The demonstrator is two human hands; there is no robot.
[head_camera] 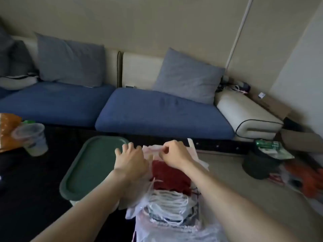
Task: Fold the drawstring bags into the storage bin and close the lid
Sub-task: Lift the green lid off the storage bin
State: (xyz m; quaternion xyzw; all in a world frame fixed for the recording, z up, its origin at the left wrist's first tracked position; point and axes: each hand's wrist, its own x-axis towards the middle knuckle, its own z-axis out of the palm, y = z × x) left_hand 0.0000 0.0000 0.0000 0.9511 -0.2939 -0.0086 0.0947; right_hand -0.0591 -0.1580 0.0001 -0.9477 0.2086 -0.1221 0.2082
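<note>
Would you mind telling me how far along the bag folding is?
Early. The green lid lies on the storage bin, so nothing looks packed. Both hands work the pile of drawstring bags: the right hand pinches a white bag's edge, the left hand rests beside it. Folding, packing, closing remain.

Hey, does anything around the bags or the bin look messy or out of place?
Yes: white drawstrings spill in a loose tangle from the bag pile, and clutter is strewn over the floor at right.
</note>
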